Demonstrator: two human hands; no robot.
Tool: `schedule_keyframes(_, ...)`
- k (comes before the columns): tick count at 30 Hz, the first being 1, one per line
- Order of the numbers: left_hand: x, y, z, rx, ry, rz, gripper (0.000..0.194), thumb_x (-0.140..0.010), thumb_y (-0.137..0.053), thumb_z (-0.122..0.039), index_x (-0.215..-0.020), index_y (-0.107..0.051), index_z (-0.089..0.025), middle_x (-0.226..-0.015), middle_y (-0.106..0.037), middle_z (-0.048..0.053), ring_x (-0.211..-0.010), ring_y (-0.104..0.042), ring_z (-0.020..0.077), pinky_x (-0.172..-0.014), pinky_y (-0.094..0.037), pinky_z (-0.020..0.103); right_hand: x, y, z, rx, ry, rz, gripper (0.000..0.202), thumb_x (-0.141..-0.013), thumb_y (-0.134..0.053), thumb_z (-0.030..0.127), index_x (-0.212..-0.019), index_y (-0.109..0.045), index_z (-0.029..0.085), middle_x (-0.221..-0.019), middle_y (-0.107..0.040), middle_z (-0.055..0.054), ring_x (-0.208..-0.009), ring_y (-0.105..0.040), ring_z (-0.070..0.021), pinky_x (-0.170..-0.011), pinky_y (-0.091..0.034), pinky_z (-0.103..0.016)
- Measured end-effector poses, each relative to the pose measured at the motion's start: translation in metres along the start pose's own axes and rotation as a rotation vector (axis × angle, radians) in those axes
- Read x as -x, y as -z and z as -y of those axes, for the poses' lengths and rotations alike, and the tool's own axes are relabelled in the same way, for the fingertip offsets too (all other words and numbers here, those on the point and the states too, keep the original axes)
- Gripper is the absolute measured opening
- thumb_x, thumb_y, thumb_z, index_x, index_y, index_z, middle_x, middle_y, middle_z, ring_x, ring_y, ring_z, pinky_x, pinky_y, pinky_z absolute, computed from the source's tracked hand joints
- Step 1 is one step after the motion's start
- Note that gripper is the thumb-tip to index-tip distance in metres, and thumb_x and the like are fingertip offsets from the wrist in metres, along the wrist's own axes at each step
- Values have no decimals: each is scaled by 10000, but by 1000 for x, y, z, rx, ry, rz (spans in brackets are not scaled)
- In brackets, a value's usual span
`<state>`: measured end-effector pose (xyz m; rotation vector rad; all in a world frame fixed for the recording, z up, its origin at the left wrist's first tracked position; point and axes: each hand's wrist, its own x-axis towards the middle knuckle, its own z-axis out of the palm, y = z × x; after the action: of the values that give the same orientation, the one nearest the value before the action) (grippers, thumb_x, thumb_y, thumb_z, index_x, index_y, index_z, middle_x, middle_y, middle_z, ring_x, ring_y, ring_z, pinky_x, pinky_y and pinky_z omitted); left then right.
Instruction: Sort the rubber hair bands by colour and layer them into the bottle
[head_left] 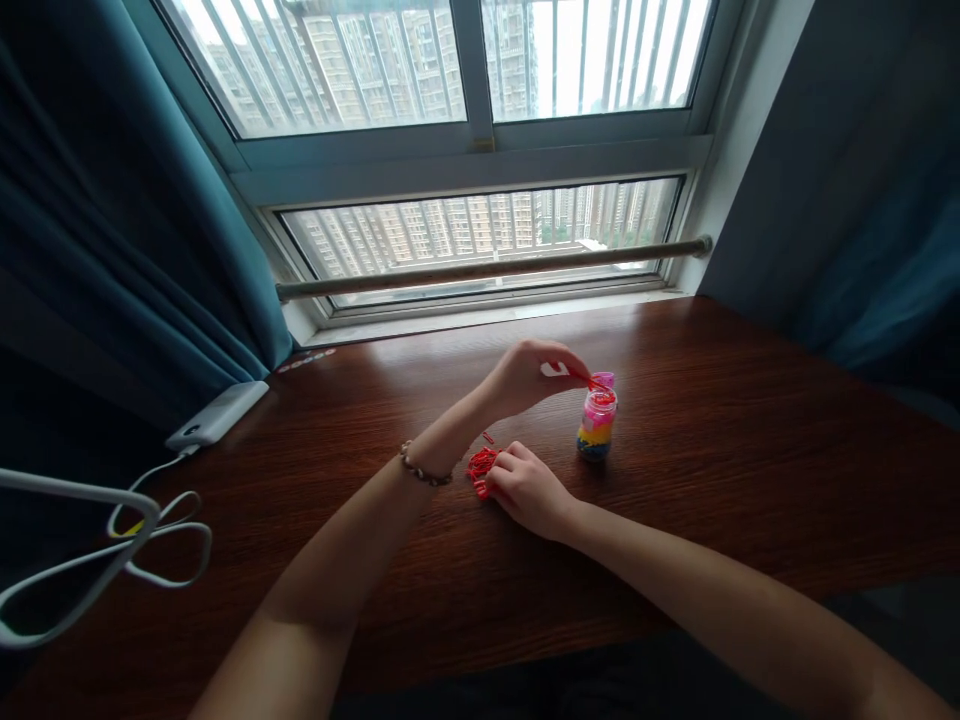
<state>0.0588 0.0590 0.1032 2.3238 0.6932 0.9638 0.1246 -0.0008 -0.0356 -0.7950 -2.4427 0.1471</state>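
Note:
A small clear jar (596,425) stands upright on the table, filled in layers of dark blue, yellow and pink, with red at the top. Over its mouth my left hand (536,376) pinches a red paper clip (598,385), as far as its small size lets me tell. A pink piece, perhaps the lid, shows behind the rim. Lower and to the left lies a small pile of red paper clips (481,464). My right hand (529,490) touches the pile's right side, fingers curled in; what they grip is hidden. One loose clip (488,437) lies just above the pile.
The brown wooden table (720,450) runs up to a window with a metal rail (495,268). A white power bank (217,414) with a white cable (172,580) sits at the left, beside a blue curtain (135,200). A thick white bent tube (75,487) juts in at lower left.

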Motion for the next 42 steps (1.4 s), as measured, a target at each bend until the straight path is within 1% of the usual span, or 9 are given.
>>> schedule_keyframes(3,-19,-10,1,-131,-102,191,107,-724,-618,-223,-750,-705,-167,-757,-671,48,-739,-580,157,-710,-441,251,0,1,0,-2,-7,10,124,-845,-454,193,-765,-547,175,-811,-555,-54,-799,-428,-177,-759,-386,-310)
schedule_keyframes(6,-28,-15,6,-253,-170,294,114,-741,-602,-202,-747,-715,-185,-748,-669,44,-764,-557,163,-740,-411,258,-1,0,1,-9,-9,14,115,-843,-458,196,-774,-548,176,-827,-557,-58,-812,-435,-178,-762,-384,-311)
schedule_keyframes(9,-32,-16,6,-363,-176,309,105,-739,-615,-223,-732,-718,-203,-809,-654,50,-843,-523,183,-788,-375,286,-1,-2,0,-12,-16,12,101,-836,-471,204,-777,-549,177,-841,-558,-60,-817,-444,-178,-762,-383,-309)
schedule_keyframes(13,-33,-16,-3,-479,-85,317,83,-727,-639,-252,-724,-717,-222,-940,-615,53,-995,-435,234,-864,-312,366,-1,-3,0,-29,-23,11,103,-836,-470,214,-780,-547,175,-858,-562,-59,-811,-455,-173,-756,-390,-303)
schedule_keyframes(19,-30,-16,-14,-539,-61,471,204,-823,-506,-244,-775,-704,-230,-1148,-557,22,-1156,-318,267,-961,-216,434,-2,-2,1,-26,-34,9,115,-833,-473,218,-757,-546,172,-834,-561,-53,-786,-460,-167,-746,-395,-297)
schedule_keyframes(23,-23,-21,-20,-538,-48,561,344,-834,-442,-433,-768,-695,-210,-1242,-497,39,-1230,-239,312,-1000,-121,521,-2,-2,1,-41,-36,14,102,-827,-483,201,-755,-550,172,-819,-563,-51,-789,-470,-170,-765,-395,-308)
schedule_keyframes(27,-16,-33,-19,-627,-43,550,412,-740,-504,-565,-812,-680,-199,-1279,-457,80,-1244,-199,367,-970,-42,618,-2,-1,2,-93,-34,-5,78,-825,-492,186,-792,-562,175,-862,-567,-62,-850,-486,-184,-790,-391,-327)
schedule_keyframes(33,-18,-36,-12,-642,-17,463,254,-780,-530,-438,-816,-679,-235,-1161,-538,59,-1179,-297,327,-965,-94,613,-1,-1,2,-89,-31,-1,81,-828,-486,192,-795,-557,170,-886,-565,-70,-859,-482,-187,-775,-397,-318)
schedule_keyframes(42,-19,-27,2,-512,-151,357,108,-752,-607,-300,-805,-685,-248,-1091,-590,40,-1105,-414,257,-982,-151,520,-1,-2,2,-47,-40,14,99,-833,-480,204,-771,-548,169,-832,-558,-63,-794,-456,-177,-730,-387,-297)
